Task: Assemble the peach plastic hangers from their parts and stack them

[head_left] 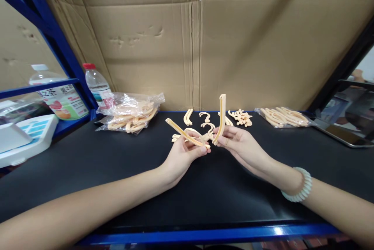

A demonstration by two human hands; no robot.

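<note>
Two peach plastic hanger arms met above the black table [87, 156]: the left hand [182, 156] pinched the slanted arm [187, 134], and the right hand [242, 144] gripped the upright arm [221, 119]. Behind lay a bag of parts [130, 115], loose hooks [206, 121] and a water bottle [96, 84].

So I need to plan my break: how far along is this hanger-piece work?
Early, it seems. No finished piece shows. In hand: the left hand holds one peach strip, the right hand an upright strip, ends meeting. Left: loose hooks on the black table, plus two bags, one to the left, one to the right.
</note>
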